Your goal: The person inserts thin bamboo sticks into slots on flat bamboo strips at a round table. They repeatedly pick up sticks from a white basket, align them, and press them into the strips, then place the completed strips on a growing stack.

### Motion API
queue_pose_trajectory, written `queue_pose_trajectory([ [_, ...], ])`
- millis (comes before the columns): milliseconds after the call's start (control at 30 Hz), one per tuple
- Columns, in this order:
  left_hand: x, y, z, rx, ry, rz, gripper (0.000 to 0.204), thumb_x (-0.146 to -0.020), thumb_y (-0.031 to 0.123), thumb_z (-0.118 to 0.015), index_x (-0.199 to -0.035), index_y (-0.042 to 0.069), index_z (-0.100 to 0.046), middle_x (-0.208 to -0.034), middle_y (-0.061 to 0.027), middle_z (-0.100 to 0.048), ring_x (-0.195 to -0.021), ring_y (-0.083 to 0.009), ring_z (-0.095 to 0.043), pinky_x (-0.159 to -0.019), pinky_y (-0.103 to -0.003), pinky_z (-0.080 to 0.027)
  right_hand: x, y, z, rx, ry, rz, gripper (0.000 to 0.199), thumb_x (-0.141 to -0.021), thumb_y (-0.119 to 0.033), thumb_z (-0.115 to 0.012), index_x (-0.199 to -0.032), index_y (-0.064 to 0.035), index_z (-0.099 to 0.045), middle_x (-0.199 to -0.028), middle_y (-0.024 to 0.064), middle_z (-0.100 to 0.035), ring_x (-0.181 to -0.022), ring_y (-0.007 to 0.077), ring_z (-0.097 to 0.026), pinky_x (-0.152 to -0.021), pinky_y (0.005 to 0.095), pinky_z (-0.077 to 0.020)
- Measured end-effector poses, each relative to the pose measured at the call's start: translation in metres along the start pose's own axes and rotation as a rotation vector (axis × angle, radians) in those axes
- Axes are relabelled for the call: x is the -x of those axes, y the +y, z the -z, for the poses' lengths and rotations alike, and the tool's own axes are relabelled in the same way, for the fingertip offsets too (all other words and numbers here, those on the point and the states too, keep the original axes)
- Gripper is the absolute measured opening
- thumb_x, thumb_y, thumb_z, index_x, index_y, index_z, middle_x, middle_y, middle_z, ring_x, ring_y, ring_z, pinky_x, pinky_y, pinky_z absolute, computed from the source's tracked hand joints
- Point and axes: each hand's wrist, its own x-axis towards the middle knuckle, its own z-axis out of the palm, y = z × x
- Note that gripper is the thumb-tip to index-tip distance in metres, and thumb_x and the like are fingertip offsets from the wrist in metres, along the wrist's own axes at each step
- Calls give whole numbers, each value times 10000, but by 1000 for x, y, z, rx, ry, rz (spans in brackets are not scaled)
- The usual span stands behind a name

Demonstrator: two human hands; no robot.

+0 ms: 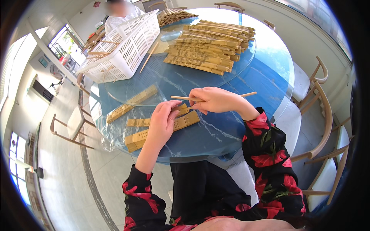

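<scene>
My left hand is closed on a narrow gold paper sleeve, just above the blue tabletop. In my closed right hand are thin, pale wooden chopsticks. One tip points left past my left fingertips, and a wooden end sticks out behind the right hand. Another thin tip below my right fingers meets the sleeve's open end; whether it is inside is hard to tell. Under my left wrist lie wider gold printed sleeves, partly hidden by the hand. Farther left, another gold sleeve lies on clear plastic.
A large stack of gold sleeved packets sits on the glass turntable, with a bundle of sticks behind. A white plastic basket holds loose sticks; one stick lies beside it. Chairs surround the round table. A person is across it.
</scene>
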Motion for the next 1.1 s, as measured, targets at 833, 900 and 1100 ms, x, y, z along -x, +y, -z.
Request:
queue_pose_trajectory([
  [833,0,-14,17,-512,394,-6,30,-923,37,-629,-951,46,-622,-901,-99,-673,-875,-323,-639,-762,-414,-511,10,14,15,476,613,3,156,-955,-174,-582,-986,-73,-697,-861,140,-692,-875,362,-653,-751,452,-507],
  [900,0,-18,21,-516,463,28,28,-926,33,-624,-950,46,-617,-896,-96,-671,-874,-325,-638,-761,-414,-509,20,21,30,538,656,-81,170,-957,-196,-596,-948,-69,-708,-856,138,-690,-872,356,-652,-748,439,-512],
  [1100,-2,-15,19,-526,422,8,33,-931,42,-621,-962,48,-626,-903,-94,-681,-884,-325,-645,-776,-407,-509,20,11,33,347,573,-149,202,-953,-208,-631,-879,-31,-696,-800,134,-688,-774,338,-647,-703,407,-494],
])
